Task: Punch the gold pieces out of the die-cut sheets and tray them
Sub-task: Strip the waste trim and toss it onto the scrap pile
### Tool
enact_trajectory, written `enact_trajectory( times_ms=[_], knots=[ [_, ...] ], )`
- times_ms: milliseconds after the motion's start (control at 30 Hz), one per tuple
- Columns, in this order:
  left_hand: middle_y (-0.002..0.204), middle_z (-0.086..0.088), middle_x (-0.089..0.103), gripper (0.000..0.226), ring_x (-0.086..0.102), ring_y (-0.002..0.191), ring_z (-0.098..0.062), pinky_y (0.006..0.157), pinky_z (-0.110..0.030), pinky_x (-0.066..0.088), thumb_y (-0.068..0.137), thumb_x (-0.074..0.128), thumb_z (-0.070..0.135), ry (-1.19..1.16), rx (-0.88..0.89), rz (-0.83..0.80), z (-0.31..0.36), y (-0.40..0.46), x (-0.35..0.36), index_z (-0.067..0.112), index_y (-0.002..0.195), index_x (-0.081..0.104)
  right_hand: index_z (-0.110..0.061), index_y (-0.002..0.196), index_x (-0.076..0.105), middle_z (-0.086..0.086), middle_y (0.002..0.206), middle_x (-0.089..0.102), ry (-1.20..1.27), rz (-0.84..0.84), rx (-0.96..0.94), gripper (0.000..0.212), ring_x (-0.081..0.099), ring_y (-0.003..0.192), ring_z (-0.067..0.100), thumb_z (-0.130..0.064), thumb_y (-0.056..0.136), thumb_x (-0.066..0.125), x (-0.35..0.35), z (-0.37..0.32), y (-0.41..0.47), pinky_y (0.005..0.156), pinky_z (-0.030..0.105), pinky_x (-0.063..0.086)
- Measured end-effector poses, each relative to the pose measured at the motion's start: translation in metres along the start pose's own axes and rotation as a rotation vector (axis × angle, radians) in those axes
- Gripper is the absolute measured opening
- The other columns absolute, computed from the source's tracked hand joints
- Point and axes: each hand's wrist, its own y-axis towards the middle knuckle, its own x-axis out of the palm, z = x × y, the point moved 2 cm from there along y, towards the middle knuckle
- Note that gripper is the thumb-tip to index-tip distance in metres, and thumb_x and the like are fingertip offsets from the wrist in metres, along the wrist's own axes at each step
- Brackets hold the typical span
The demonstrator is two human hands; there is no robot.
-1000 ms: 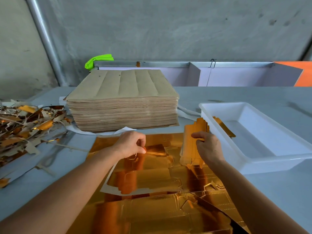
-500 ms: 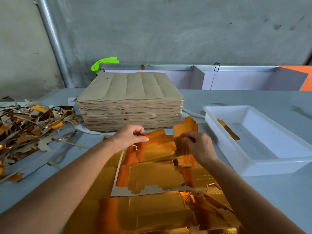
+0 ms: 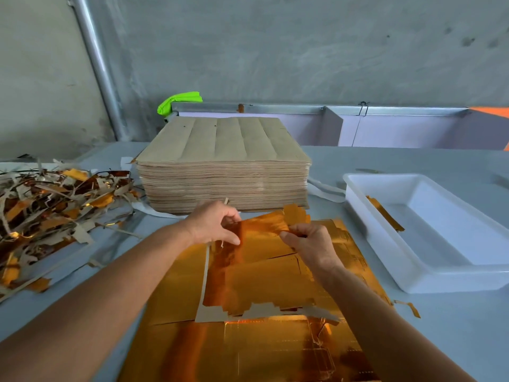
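I am pinching the far edge of the gold die-cut sheet (image 3: 264,274) with my left hand (image 3: 213,226) and right hand (image 3: 311,244), lifting it off the gold sheets lying on the tabletop (image 3: 454,326); right of this sheet the white tray (image 3: 429,279) is holding one gold piece (image 3: 384,213), and beyond it the brown stack (image 3: 223,166) is sitting

Green cloth (image 3: 179,102) behind brown stack (image 3: 223,164); metal pipe (image 3: 97,67) against concrete wall (image 3: 303,45); bench (image 3: 454,326) grey.
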Motion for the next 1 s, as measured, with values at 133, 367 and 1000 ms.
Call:
enact_trajectory(
  times_ms=[133,367,1000],
  knots=[
    [0.077,0.024,0.044,0.025,0.042,0.087,-0.006,0.108,-0.04,0.017,0.07,0.081,0.034,0.294,0.017,-0.016,-0.003,0.0,0.0,0.035,0.084,0.059,-0.015,0.069,0.069,0.002,0.064,0.058,0.058,-0.01,0.03,0.018,0.05,0.065,0.017,-0.018,0.086,0.068,0.006,0.005,-0.001,0.065,0.03,0.044],
    [0.083,0.009,0.053,0.032,0.045,0.097,-0.014,0.107,-0.046,0.024,0.074,0.078,0.029,0.23,-0.022,0.008,-0.009,0.001,0.005,0.033,0.064,0.048,-0.005,0.064,0.054,0.013,0.068,0.051,0.281,-0.102,0.031,0.033,0.046,0.065,0.025,-0.027,0.084,0.07,0.007,-0.001,-0.002,0.069,0.037,0.045],
    [0.087,0.01,0.058,0.023,0.053,0.096,-0.018,0.092,-0.041,0.043,0.073,0.08,0.03,0.109,-0.117,-0.017,-0.018,-0.007,0.01,0.032,0.076,0.057,-0.009,0.073,0.058,0.025,0.096,0.067,0.349,0.075,0.237,0.025,0.063,0.095,0.033,-0.027,0.085,0.069,0.016,0.009,-0.003,0.095,0.045,0.043]
  ],
)
